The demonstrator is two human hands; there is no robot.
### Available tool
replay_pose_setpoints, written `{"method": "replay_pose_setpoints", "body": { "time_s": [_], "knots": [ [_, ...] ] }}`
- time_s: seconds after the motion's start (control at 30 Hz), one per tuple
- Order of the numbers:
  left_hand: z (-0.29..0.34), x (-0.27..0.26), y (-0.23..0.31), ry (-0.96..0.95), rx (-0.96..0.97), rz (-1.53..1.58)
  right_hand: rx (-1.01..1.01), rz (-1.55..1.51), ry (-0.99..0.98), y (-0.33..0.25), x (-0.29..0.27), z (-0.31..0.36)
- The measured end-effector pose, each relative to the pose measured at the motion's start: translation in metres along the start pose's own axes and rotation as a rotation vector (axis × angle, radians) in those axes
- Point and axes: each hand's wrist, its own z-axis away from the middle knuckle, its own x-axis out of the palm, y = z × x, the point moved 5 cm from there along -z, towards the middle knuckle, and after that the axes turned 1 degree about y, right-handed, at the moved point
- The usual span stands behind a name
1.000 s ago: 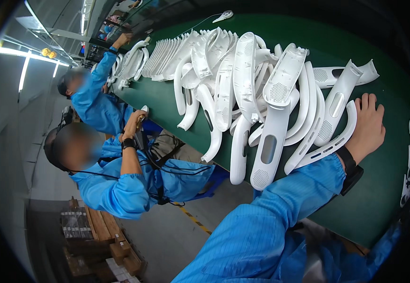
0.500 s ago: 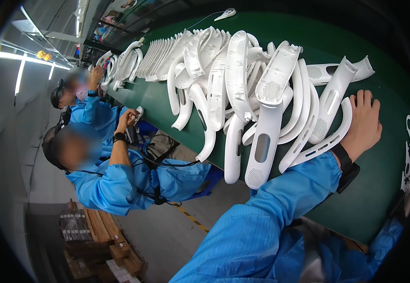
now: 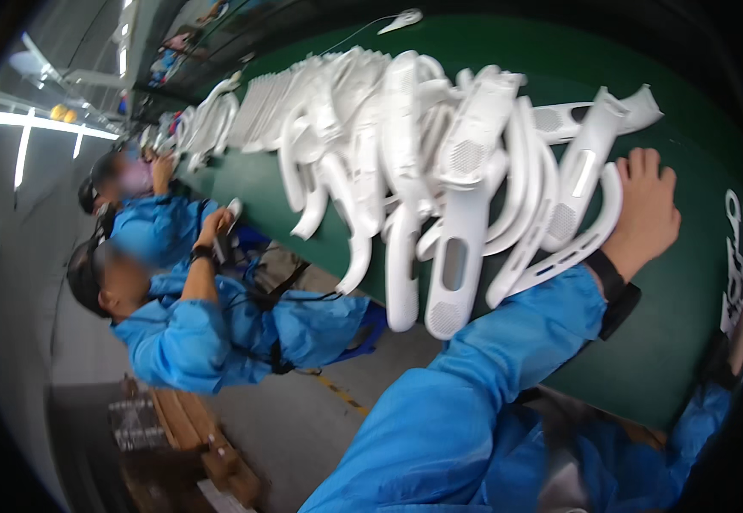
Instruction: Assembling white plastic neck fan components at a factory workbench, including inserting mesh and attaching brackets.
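My left hand (image 3: 645, 209) lies on the green table (image 3: 688, 342) with its fingers stretched out and nothing gripped in them. Its thumb side is turned to the right. Right beside the wrist, a curved white plastic strip with slots (image 3: 578, 256) reaches in from the pile, touching or nearly touching the hand. Close by lies a white plastic shell with an oval window and dotted holes (image 3: 568, 209). At the far right edge only part of my right hand (image 3: 742, 342) shows, its fingers hidden; small white plastic parts (image 3: 735, 265) are near it.
A large heap of curved white plastic shells (image 3: 401, 128) covers the table's middle, some overhanging its edge. Two co-workers in blue smocks (image 3: 175, 333) sit along the left side, one holding a small white part. Cardboard boxes (image 3: 183, 419) stand on the floor at lower left.
The whole view has shifted a little, so the pile and co-workers appear farther left, with some blur. My left hand stays beside the same slotted strip.
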Motion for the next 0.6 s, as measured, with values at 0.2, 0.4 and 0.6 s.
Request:
{"method": "replay_pose_setpoints", "body": {
  "time_s": [0.2, 0.4, 0.6],
  "knots": [
    [0.001, 0.016, -0.002, 0.011, 0.087, -0.109, -0.06, -0.087, 0.001, -0.012, -0.002, 0.014],
    [0.003, 0.006, -0.024, -0.035, 0.164, -0.26, -0.13, -0.22, 0.279, -0.069, 0.017, 0.01],
    [0.002, 0.016, -0.015, -0.2, 0.028, -0.24, 0.146, -0.239, 0.012, -0.061, 0.02, 0.011]
  ]
}}
